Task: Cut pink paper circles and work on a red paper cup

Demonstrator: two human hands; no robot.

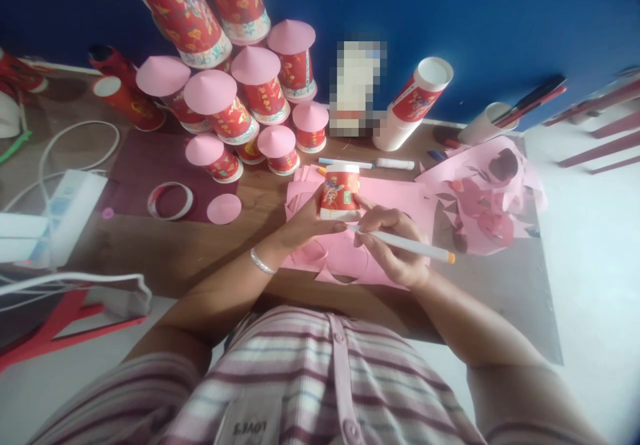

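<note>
White-rimmed red patterned cylinder (pixel 338 194) sits in the curled left hand (pixel 309 220).
Right hand (pixel 395 260) pinches a slim white, orange-ended pen (pixel 413 242) near its base.

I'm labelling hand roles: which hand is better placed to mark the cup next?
Likely the right hand: it holds the pen, whose tip is near the cup. The left hand is occupied holding the cup.
</note>
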